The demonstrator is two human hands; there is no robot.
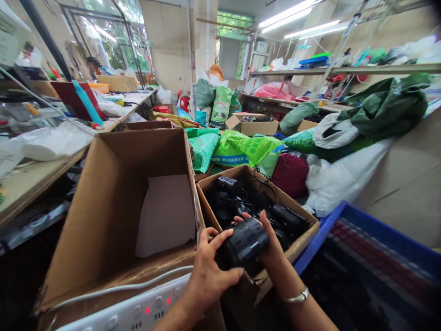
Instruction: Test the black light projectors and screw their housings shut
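Both hands are around a black plastic cylinder [248, 241] with ribbed bands, held tilted over the near edge of a cardboard box [308, 236]. My left hand [208, 266] grips its left end, thumb below and fingers on top. My right hand [274, 248], with a silver bangle at the wrist, supports the other end and its far side. Inside that box lie several similar black cylinders [287, 215] and thin black cables [263, 181]. Left of it stands a taller open cardboard box [99, 211] with a pale sheet [167, 214] inside.
A white power strip [138, 310] with lit red switches lies in front of the tall box. To the right is a blue crate [330, 225]. Green sacks [237, 147] and a white sack [347, 170] lie behind. A workbench [44, 179] runs along the left; a person sits farther back.
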